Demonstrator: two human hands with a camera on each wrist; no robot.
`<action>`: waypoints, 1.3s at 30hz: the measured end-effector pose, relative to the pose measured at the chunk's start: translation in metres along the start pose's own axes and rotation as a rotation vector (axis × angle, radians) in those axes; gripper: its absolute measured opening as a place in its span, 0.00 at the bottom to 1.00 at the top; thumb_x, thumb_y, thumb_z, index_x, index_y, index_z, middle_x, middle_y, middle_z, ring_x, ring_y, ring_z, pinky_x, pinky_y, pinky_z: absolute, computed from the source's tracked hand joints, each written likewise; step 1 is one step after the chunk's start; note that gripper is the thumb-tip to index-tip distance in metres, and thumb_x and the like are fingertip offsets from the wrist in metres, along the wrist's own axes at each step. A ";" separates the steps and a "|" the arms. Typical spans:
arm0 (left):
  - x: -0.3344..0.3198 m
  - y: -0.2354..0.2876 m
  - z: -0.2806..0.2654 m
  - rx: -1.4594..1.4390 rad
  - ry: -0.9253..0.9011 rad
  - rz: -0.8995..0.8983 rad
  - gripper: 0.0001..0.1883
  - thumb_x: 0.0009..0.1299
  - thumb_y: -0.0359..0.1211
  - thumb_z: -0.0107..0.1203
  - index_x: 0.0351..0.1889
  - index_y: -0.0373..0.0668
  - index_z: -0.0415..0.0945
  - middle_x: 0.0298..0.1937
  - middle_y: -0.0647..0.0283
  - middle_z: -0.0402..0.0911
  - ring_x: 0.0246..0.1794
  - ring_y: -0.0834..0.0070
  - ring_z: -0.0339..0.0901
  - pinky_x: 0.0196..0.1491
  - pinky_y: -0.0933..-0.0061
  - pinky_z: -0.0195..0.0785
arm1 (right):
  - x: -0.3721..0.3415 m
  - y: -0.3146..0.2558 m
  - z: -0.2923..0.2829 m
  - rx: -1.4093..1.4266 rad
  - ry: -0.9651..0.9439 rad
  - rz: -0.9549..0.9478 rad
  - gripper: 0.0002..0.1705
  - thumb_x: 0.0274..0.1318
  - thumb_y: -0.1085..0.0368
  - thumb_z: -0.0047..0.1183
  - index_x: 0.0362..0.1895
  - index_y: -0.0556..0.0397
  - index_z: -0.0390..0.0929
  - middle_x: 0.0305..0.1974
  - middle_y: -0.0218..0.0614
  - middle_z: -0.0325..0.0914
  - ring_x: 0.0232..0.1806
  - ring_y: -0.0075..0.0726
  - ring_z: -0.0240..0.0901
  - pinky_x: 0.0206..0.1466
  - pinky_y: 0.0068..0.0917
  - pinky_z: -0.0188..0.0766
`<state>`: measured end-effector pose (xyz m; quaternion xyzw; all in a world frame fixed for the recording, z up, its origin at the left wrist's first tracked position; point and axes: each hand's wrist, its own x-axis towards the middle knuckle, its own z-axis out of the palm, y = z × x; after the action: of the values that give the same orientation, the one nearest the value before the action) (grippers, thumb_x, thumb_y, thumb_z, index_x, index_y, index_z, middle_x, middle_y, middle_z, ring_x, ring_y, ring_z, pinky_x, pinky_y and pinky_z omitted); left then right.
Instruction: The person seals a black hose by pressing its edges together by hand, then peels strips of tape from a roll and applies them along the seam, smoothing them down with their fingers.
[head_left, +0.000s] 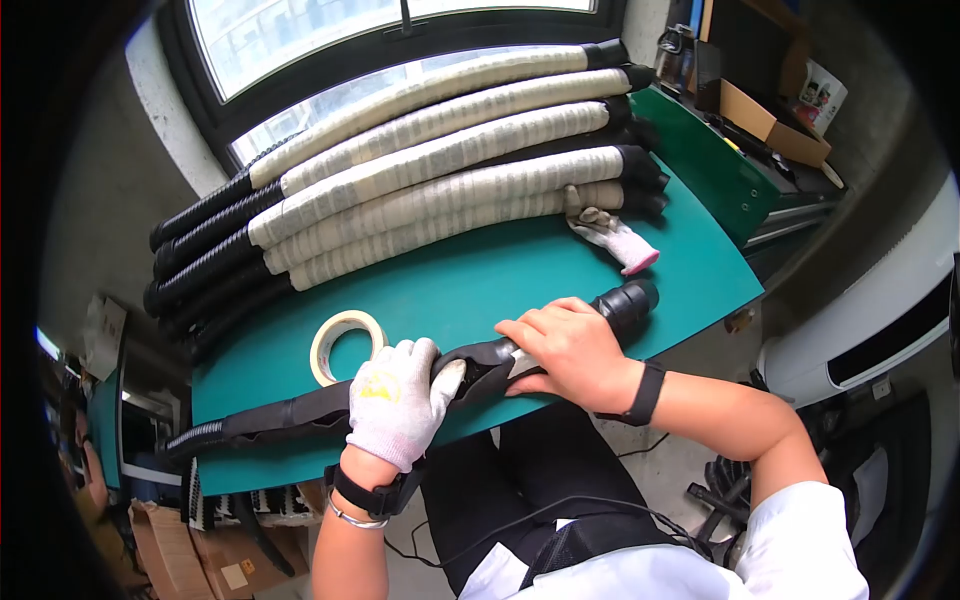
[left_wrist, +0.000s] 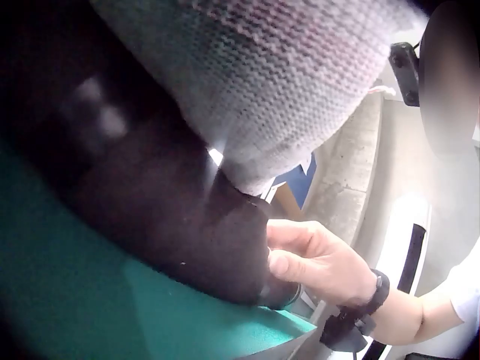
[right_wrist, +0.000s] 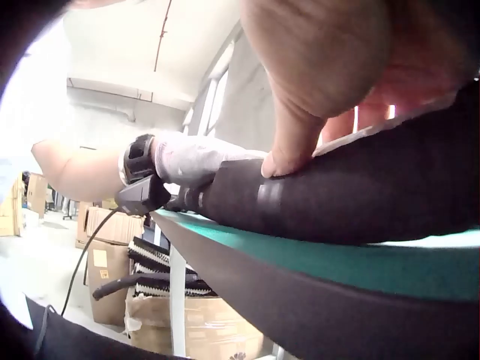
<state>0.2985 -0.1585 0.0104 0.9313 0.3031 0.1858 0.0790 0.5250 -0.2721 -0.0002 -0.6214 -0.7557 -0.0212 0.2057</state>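
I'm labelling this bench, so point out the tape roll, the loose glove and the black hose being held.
Tape roll (head_left: 319,352), head view, left side of its ring.
Loose glove (head_left: 622,246), head view, white part beside its pink edge.
Held black hose (head_left: 287,416), head view, dark covering near its ribbed end.

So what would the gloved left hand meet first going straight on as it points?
Probably the nearest wrapped hose, across the green table, though the left hand might brush the tape roll beside it; depth is unclear.
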 end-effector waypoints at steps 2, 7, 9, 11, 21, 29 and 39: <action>0.000 -0.001 0.001 0.005 0.018 0.017 0.13 0.74 0.43 0.62 0.40 0.43 0.79 0.36 0.54 0.82 0.40 0.52 0.81 0.44 0.52 0.74 | -0.006 -0.003 -0.002 -0.052 0.043 -0.037 0.42 0.52 0.46 0.72 0.68 0.49 0.76 0.58 0.35 0.82 0.59 0.43 0.79 0.68 0.43 0.68; -0.005 0.001 0.004 0.020 0.048 0.012 0.12 0.72 0.42 0.64 0.41 0.43 0.79 0.39 0.55 0.81 0.44 0.52 0.80 0.47 0.54 0.71 | -0.064 -0.010 -0.022 -0.113 0.143 -0.136 0.50 0.54 0.45 0.69 0.76 0.52 0.67 0.72 0.39 0.71 0.75 0.45 0.67 0.79 0.51 0.55; -0.007 0.001 0.005 0.016 0.072 0.027 0.12 0.72 0.41 0.64 0.40 0.43 0.79 0.39 0.55 0.81 0.44 0.52 0.80 0.47 0.54 0.71 | -0.094 -0.009 -0.023 -0.144 0.099 -0.094 0.49 0.56 0.46 0.70 0.77 0.52 0.67 0.75 0.39 0.69 0.79 0.46 0.63 0.80 0.52 0.51; -0.008 0.001 0.005 0.018 0.084 0.032 0.12 0.71 0.41 0.64 0.40 0.43 0.79 0.38 0.56 0.81 0.44 0.52 0.79 0.48 0.54 0.71 | -0.110 -0.005 -0.026 -0.208 0.052 -0.022 0.47 0.57 0.45 0.69 0.76 0.52 0.68 0.76 0.40 0.68 0.80 0.48 0.61 0.81 0.54 0.48; -0.015 0.004 0.007 0.028 0.150 0.065 0.14 0.68 0.42 0.67 0.41 0.44 0.79 0.38 0.57 0.79 0.43 0.54 0.78 0.49 0.56 0.69 | -0.108 0.005 -0.029 -0.170 0.116 0.065 0.45 0.53 0.55 0.72 0.75 0.49 0.70 0.74 0.38 0.68 0.77 0.46 0.62 0.77 0.54 0.52; -0.017 0.003 0.010 0.021 0.160 0.067 0.16 0.66 0.43 0.68 0.41 0.44 0.79 0.39 0.57 0.79 0.43 0.54 0.77 0.49 0.55 0.68 | -0.101 0.010 -0.032 -0.198 0.222 0.140 0.41 0.50 0.63 0.68 0.72 0.50 0.73 0.66 0.37 0.71 0.71 0.46 0.65 0.73 0.52 0.57; -0.013 0.002 0.011 0.036 0.151 0.065 0.14 0.69 0.43 0.66 0.40 0.45 0.78 0.37 0.59 0.79 0.42 0.56 0.78 0.47 0.55 0.68 | -0.078 0.027 -0.046 -0.141 0.194 0.129 0.35 0.46 0.75 0.60 0.64 0.50 0.79 0.59 0.39 0.74 0.61 0.50 0.69 0.67 0.46 0.64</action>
<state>0.2940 -0.1677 -0.0027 0.9252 0.2812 0.2525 0.0332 0.5749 -0.3520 0.0092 -0.6767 -0.6874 -0.1209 0.2343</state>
